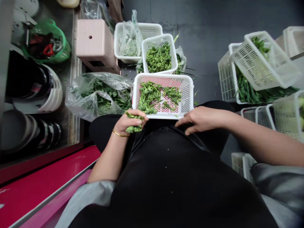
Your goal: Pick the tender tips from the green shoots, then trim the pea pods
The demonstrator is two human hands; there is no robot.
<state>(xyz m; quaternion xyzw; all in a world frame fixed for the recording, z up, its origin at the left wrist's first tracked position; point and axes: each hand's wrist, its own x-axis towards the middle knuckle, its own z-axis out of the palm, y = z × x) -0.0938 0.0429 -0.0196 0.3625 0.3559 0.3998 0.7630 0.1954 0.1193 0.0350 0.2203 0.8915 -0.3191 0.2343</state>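
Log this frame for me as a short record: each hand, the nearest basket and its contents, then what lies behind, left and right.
Left hand: the left hand grips a green vegetable bunch
Right hand: the right hand, fingers apart, by the near basket's front edge
Near basket: white near basket
Contents: loose green stems, more at left
Behind: smaller white basket of greens
Left: clear plastic bag of leaves; pink stool
Right: tilted white basket

floor: dark grey, seamed | stool: pale pink | shelf: left side
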